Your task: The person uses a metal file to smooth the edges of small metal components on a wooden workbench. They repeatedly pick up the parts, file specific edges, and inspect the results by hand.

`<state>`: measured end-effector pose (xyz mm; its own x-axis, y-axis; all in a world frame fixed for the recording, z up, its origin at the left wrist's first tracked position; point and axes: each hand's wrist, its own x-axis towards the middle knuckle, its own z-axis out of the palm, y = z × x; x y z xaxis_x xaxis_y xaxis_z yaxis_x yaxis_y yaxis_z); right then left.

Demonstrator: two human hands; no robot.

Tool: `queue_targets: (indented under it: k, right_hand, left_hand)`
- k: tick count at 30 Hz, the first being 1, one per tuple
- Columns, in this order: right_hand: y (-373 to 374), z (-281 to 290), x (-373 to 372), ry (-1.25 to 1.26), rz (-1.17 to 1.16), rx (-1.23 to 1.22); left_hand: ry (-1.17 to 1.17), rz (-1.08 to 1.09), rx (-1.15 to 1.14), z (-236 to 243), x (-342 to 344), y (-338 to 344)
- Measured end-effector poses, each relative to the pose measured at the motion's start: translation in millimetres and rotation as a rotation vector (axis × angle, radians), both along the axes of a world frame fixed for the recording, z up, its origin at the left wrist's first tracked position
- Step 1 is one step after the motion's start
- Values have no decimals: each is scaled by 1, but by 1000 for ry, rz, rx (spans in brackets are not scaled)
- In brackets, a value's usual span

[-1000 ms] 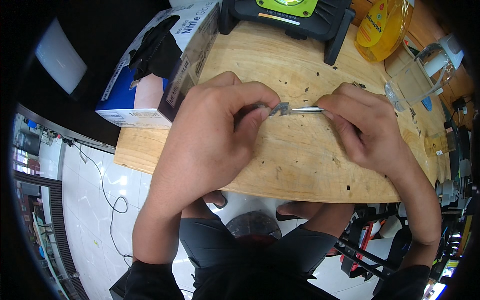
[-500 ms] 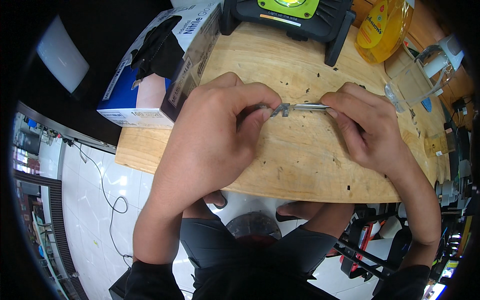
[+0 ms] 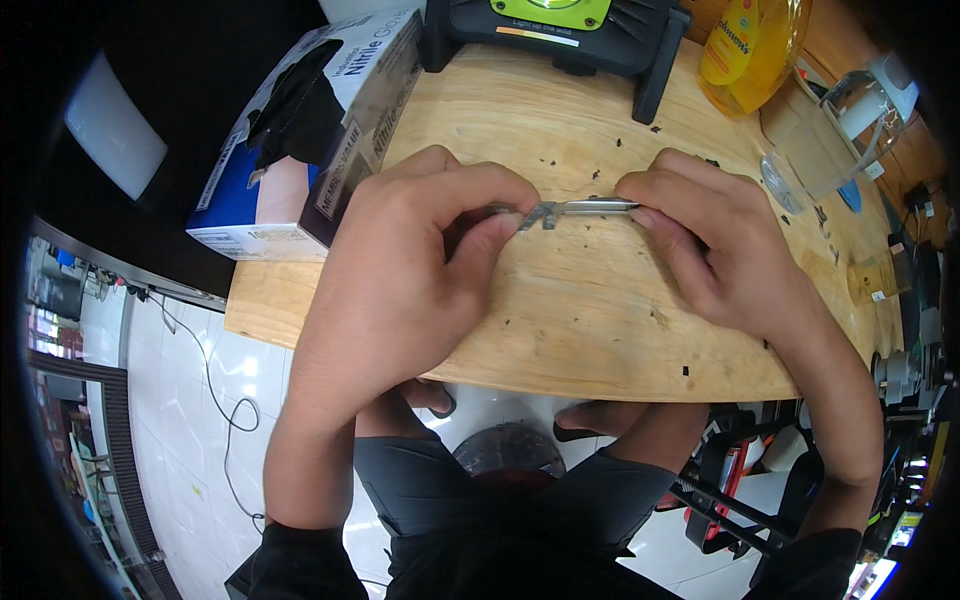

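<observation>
My left hand (image 3: 410, 270) pinches a small grey piece (image 3: 542, 214) between thumb and forefinger, with the piece sticking out to the right. My right hand (image 3: 715, 250) grips slim silver tweezers (image 3: 590, 205), whose tips point left and meet that piece or sit right beside it; I cannot tell exactly which. Both hands are above the wooden table (image 3: 560, 330), on which small dark flecks are scattered. The far end of what my left fingers hold is hidden.
A glove box (image 3: 250, 190) with black cloth on it stands left, a black-and-green work light (image 3: 480, 25) at the back, a yellow bottle (image 3: 750, 50) and a clear container (image 3: 820, 160) at right. A cable (image 3: 235, 420) lies on the floor below.
The view has shifted slightly, so my hands and the piece appear a little further left and higher. The grip of both hands looks the same.
</observation>
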<state>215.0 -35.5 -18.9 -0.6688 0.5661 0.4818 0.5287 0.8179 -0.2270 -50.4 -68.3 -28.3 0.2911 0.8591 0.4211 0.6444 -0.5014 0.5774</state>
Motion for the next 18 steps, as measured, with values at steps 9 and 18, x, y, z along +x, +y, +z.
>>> queue_targets:
  k: [9, 18]
  right_hand:
    - [-4, -2, 1, 25, -31, 28]
    - [-2, -1, -2, -27, -4, 42]
  left_hand:
    - [9, -2, -7, 0, 0, 0]
    - [-11, -7, -3, 0, 1, 0]
